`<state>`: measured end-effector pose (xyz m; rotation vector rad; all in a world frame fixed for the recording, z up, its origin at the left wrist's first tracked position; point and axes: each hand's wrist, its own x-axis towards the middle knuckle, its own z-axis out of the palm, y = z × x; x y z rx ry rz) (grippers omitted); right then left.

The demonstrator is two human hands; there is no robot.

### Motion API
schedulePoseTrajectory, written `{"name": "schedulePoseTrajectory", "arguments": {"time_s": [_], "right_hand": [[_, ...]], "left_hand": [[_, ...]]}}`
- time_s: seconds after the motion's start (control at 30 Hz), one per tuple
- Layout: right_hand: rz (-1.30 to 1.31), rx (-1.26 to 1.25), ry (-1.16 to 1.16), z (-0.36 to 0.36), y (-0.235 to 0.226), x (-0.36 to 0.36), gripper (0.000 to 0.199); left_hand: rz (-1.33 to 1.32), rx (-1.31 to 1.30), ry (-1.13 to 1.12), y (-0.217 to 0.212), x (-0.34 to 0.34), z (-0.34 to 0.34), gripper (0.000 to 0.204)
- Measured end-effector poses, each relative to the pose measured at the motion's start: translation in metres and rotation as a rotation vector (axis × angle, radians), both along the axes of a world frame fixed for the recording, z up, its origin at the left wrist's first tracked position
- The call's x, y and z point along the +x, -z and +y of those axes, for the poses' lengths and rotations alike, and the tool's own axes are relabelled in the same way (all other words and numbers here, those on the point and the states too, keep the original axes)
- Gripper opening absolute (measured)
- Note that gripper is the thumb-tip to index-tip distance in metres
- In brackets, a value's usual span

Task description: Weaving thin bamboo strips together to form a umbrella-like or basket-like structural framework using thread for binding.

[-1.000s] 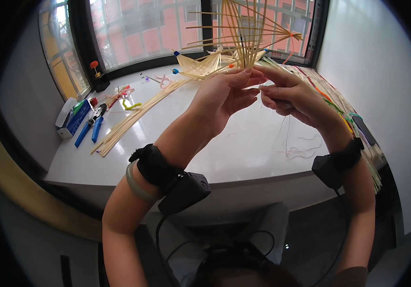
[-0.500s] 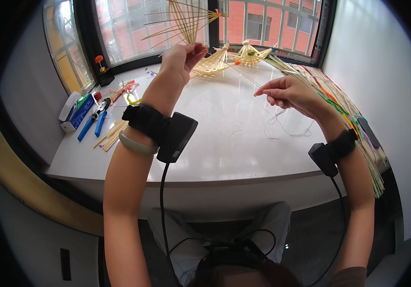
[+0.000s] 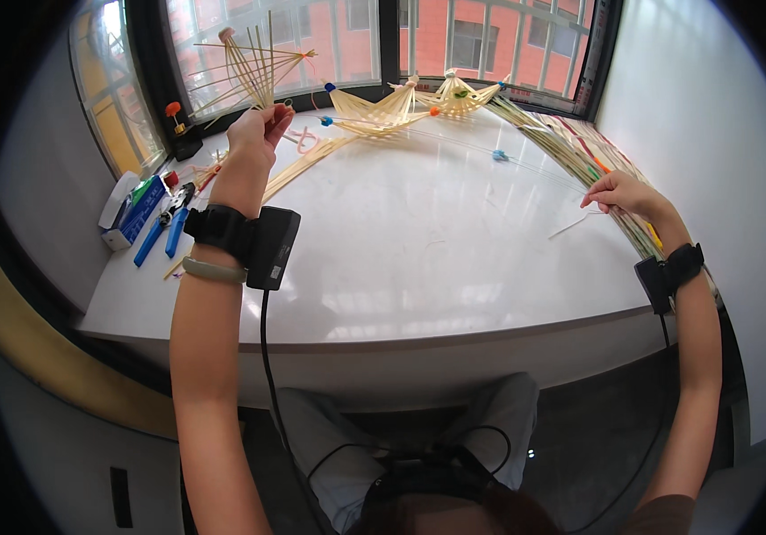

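Note:
My left hand is raised at the far left of the table, fingers pinched on a fan-shaped lattice of thin bamboo strips. An orange tie marks the lattice's right corner, and its loose strip ends spread left. At the right, my right hand is closed in a pinch on a thin clear thread. This thread stretches taut across the table from my left hand's side, and a pale loose end hangs below the right fingers. Both wrists wear black straps with boxes.
Two woven bamboo pieces stand by the window, with blue and orange bits at their corners. Long strips lie along the right. Blue-handled pliers and a blue-white box are at left. A small blue piece rests mid-table.
My left hand has moved left and slightly down with the bamboo lattice. My right hand has moved right and down, and the thread's loose loops on the table have been drawn out straight.

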<state>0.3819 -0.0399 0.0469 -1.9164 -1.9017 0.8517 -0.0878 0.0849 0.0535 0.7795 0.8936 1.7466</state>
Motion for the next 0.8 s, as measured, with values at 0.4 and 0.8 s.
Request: {"name": "schedulePoseTrajectory", "arguments": {"time_s": [0.4,0.8], "right_hand": [[0.032,0.015,0.072,-0.005,0.004,0.034,0.015],[0.053,0.140,0.139,0.003,0.009,0.055,0.018]], "left_hand": [[0.071,-0.046,0.042,0.021,-0.003,0.007,0.010],[0.181,-0.120,0.120,0.035,0.014,-0.010,0.014]]}}
